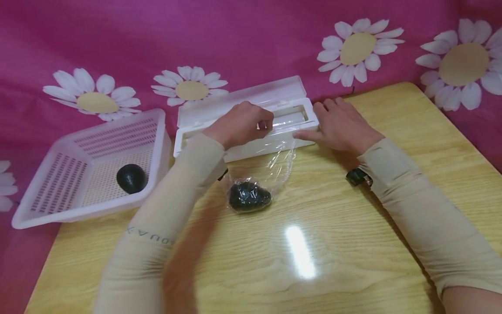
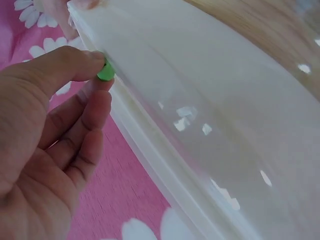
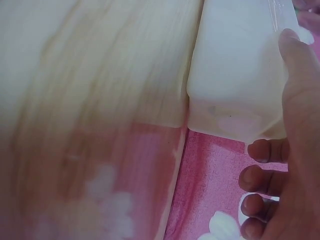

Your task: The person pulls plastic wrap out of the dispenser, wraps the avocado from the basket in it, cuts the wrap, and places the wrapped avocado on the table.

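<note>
My left hand [image 1: 243, 124] is over a long white cling film dispenser [image 1: 270, 148] with its lid raised. In the left wrist view its thumb and index finger pinch a small green slider [image 2: 106, 73] at the dispenser's edge. My right hand [image 1: 343, 124] grips the dispenser's right end, thumb along the front edge and fingers round the end. Clear cling film [image 1: 280, 161] runs from the dispenser down to a dark avocado [image 1: 249, 197], which lies wrapped in film on the table.
At the left stands a white perforated basket [image 1: 117, 203] with another dark avocado [image 1: 131, 179] in it. The wooden table [image 1: 345, 253] meets a pink flowered cloth [image 1: 266, 39] behind the dispenser.
</note>
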{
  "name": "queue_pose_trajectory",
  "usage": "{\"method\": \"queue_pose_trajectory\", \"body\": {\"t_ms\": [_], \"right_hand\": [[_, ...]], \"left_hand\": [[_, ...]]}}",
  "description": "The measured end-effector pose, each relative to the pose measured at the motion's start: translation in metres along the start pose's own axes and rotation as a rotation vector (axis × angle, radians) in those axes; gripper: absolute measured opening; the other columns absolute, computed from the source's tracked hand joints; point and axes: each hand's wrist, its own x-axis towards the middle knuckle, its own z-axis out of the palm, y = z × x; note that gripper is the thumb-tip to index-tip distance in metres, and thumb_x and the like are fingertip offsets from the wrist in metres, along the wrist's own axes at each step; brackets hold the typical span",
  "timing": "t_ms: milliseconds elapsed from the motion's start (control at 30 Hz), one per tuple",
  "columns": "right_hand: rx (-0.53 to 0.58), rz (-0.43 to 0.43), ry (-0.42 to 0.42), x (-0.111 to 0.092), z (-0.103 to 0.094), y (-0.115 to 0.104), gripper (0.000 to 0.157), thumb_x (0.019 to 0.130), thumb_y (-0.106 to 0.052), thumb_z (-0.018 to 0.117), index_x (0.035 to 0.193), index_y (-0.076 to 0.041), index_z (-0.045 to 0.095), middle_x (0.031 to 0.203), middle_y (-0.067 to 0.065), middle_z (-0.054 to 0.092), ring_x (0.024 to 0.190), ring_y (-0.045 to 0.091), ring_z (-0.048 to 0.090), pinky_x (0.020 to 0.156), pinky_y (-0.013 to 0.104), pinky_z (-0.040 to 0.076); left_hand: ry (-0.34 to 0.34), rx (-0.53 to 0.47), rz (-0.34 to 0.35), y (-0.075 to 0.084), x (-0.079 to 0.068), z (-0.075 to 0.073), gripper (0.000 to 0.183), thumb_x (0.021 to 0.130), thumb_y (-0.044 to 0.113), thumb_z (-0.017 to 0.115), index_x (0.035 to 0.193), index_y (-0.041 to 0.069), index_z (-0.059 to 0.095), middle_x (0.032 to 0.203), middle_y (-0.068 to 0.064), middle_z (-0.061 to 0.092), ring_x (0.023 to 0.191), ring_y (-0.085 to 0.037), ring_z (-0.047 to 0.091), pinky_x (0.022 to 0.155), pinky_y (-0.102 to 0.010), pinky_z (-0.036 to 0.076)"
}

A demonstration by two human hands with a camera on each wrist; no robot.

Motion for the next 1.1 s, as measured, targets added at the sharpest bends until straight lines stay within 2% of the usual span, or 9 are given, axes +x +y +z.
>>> {"method": "queue_pose_trajectory", "body": {"t_ms": [300,500,767,1100], "right_hand": [[0.003,0.003,-0.024,-0.001,-0.002,0.002,0.105,0.090,-0.085,0.043,0.143,0.006,0.047,0.127,0.027,0.056,0.112,0.040,0.048,0.101,0.055,0.042],[0.001,-0.010,-0.016,-0.001,-0.002,0.000,0.103,0.091,-0.083,0.044,0.143,0.006,0.046,0.130,0.029,0.055,0.115,0.042,0.048,0.103,0.058,0.042],[-0.001,-0.017,-0.011,0.000,0.000,-0.003,0.103,0.092,-0.082,0.044,0.143,0.007,0.046,0.133,0.030,0.054,0.117,0.044,0.048,0.105,0.059,0.041],[-0.017,-0.024,-0.012,0.001,-0.002,-0.003,0.102,0.093,-0.081,0.043,0.141,0.008,0.046,0.130,0.029,0.055,0.115,0.044,0.049,0.103,0.058,0.042]], "left_hand": [[-0.009,-0.007,-0.045,-0.016,-0.027,-0.004,0.010,0.097,0.008,0.065,0.092,0.009,0.073,0.086,-0.003,0.070,0.081,-0.019,0.057,0.085,-0.035,0.051],[0.000,-0.008,-0.052,-0.023,-0.038,-0.004,0.011,0.097,0.008,0.065,0.087,0.010,0.069,0.082,-0.002,0.065,0.079,-0.018,0.053,0.083,-0.034,0.049],[-0.012,0.013,-0.041,-0.031,-0.051,-0.009,0.010,0.096,0.006,0.067,0.086,0.010,0.068,0.083,-0.003,0.067,0.079,-0.019,0.056,0.082,-0.036,0.051],[-0.055,0.013,-0.120,-0.049,-0.075,-0.016,0.010,0.093,0.004,0.067,0.087,0.010,0.072,0.083,-0.004,0.069,0.080,-0.021,0.058,0.081,-0.035,0.050]]}}
